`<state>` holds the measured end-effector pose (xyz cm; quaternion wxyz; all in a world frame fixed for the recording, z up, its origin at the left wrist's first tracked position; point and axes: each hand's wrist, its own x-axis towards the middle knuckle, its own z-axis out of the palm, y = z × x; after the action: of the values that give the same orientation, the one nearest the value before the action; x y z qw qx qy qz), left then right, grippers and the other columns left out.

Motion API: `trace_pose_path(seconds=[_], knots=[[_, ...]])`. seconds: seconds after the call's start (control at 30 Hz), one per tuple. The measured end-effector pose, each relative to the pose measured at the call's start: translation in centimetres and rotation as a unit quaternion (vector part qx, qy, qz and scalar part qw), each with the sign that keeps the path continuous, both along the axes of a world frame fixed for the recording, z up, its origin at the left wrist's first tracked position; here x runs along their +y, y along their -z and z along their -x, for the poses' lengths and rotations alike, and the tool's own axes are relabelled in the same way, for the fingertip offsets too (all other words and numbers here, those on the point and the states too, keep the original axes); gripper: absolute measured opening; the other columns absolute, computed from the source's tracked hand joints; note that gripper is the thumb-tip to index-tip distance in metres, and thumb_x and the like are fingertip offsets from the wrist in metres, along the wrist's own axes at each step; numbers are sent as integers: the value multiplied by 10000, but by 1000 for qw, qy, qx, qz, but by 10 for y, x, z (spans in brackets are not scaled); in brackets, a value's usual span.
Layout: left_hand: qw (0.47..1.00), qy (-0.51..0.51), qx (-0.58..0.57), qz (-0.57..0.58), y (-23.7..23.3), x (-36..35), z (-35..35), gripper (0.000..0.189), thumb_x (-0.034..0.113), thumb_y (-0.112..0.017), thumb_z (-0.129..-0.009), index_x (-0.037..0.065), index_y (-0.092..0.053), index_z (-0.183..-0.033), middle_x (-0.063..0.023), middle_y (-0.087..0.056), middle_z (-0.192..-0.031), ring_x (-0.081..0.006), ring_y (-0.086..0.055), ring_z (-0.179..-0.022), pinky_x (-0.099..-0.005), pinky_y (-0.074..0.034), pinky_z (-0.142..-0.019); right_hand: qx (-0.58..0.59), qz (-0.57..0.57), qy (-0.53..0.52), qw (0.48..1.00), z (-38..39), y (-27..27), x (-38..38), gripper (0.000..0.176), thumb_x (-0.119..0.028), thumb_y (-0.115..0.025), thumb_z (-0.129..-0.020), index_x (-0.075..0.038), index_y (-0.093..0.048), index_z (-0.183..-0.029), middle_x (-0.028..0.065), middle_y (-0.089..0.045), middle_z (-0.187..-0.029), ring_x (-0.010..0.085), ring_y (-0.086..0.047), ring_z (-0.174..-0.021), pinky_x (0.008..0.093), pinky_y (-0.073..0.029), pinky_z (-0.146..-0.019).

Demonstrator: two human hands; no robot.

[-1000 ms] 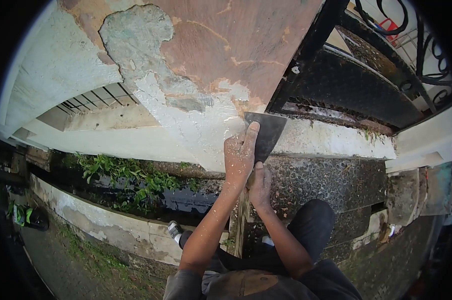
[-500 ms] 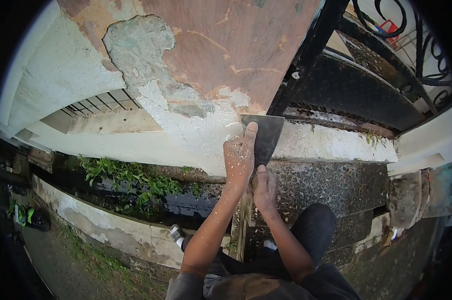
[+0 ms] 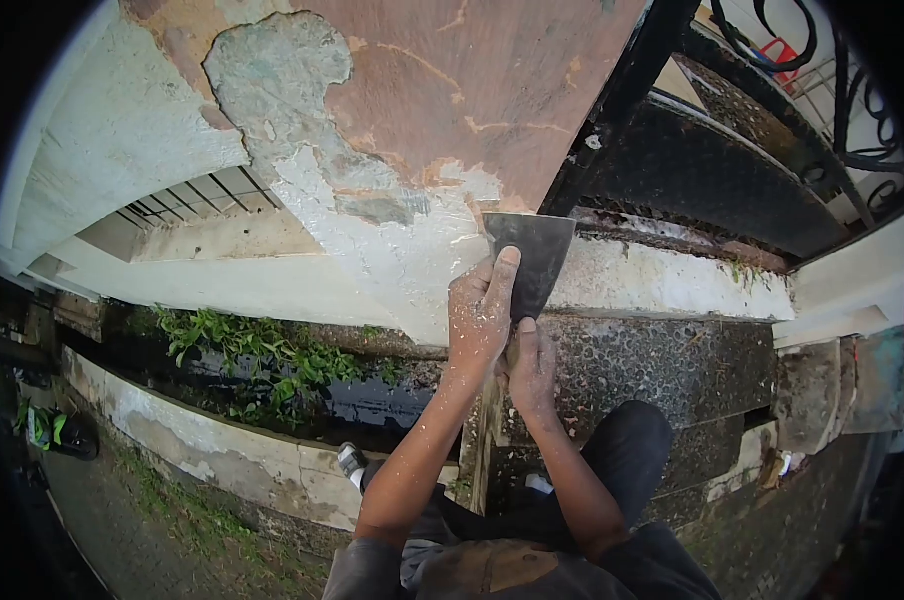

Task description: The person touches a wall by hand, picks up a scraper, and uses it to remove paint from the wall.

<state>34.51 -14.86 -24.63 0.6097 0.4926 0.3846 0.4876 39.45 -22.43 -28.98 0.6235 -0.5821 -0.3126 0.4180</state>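
Observation:
A wide dark paint scraper (image 3: 543, 250) has its blade edge against the lower right of a wall pillar (image 3: 462, 90), where white paint meets bare reddish plaster. My left hand (image 3: 480, 310) grips the blade's left side, thumb lying on its face. Lower down, my right hand (image 3: 530, 372) is closed around the scraper's handle, which the fingers mostly hide. Pale flakes dot my left hand and forearm. Peeling white paint (image 3: 372, 260) covers the pillar's lower part, and a patch of exposed grey cement (image 3: 277, 80) shows at upper left.
A black metal gate (image 3: 692, 170) stands right of the pillar. Below left runs a drain with dark water (image 3: 382, 402) and green plants (image 3: 242, 350), edged by a low concrete wall (image 3: 202, 440). Rough paving (image 3: 662, 370) lies at the right. A red chair (image 3: 778, 58) shows behind the gate.
The scraper's blade has slid slightly upward along the pillar, and my right hand has risen with it. Both hands keep their grip.

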Motion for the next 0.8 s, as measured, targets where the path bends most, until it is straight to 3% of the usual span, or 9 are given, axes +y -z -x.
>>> trace_pose_path(seconds=[0.17, 0.27, 0.3, 0.4, 0.43, 0.53, 0.57, 0.67, 0.8], knots=[[999, -29, 6, -31, -10, 0, 0, 405, 330, -488, -884, -40, -594, -760, 12, -456, -543, -55, -353, -531, -242, -308, -464, 33, 18, -18, 999, 2, -24, -5, 416, -391, -330, -919, -54, -438, -700, -6, -407, -518, 66, -374, -409, 221, -305, -367], [998, -47, -1, -39, -9, -1, -2, 409, 332, -488, -883, -43, -596, -760, 2, -478, -554, -59, -369, -538, -247, -321, -472, -87, -30, 42, 995, 7, 14, 3, 411, -392, -332, -918, -51, -439, -716, -17, -394, -524, 65, -384, -424, 214, -310, -373], [997, -56, -2, -48, -4, 1, -4, 412, 333, -488, -882, -44, -596, -757, 0, -483, -556, -59, -373, -540, -248, -323, -474, 5, 17, -6, 1000, 6, 12, -1, 403, -382, -328, -922, -49, -442, -725, -16, -383, -545, 71, -389, -435, 224, -312, -382], [996, -66, -15, -52, -12, 6, -4, 428, 335, -487, -883, -43, -566, -698, 15, -404, -508, -60, -318, -515, -259, -284, -450, 30, 11, -18, 999, 4, -21, -1, 398, -373, -320, -925, -47, -443, -734, -8, -377, -565, 78, -383, -430, 237, -317, -386], [997, -56, -15, -43, -8, 8, -3, 432, 335, -487, -884, -42, -561, -685, 18, -388, -502, -61, -307, -513, -262, -278, -447, 31, -10, -18, 999, 3, -13, -1, 364, -352, -328, -927, -41, -475, -808, 1, -455, -568, 64, -407, -416, 214, -313, -349], [998, -48, 34, -24, -1, 3, 0, 444, 339, -489, -882, -39, -553, -659, 21, -382, -501, -62, -301, -511, -261, -273, -444, -168, -103, 59, 979, 9, 6, 13, 368, -351, -331, -926, -37, -481, -808, 8, -465, -568, 66, -411, -413, 206, -309, -347], [997, -49, 58, -26, -2, 5, 1, 448, 342, -490, -882, -37, -553, -652, 22, -386, -503, -62, -303, -511, -259, -275, -444, -1, -9, 5, 1000, 6, -1, 1, 365, -345, -333, -926, -36, -483, -801, 13, -473, -577, 72, -419, -414, 212, -315, -356], [996, -66, 54, -38, 0, 9, 1, 450, 342, -496, -879, -25, -538, -622, 28, -388, -506, -64, -304, -509, -255, -267, -441, 23, 4, -22, 999, 4, -22, 1, 368, -366, -339, -923, -51, -470, -783, -15, -400, -550, 59, -379, -443, 225, -321, -402], [995, -101, -8, 20, 6, 5, 0, 458, 341, -503, -876, 1, -473, -571, 31, -381, -505, -63, -293, -504, -260, -251, -436, -36, 41, -30, 998, 6, 1, 0, 363, -354, -348, -922, -43, -467, -777, -20, -391, -543, 60, -381, -450, 232, -318, -408]])
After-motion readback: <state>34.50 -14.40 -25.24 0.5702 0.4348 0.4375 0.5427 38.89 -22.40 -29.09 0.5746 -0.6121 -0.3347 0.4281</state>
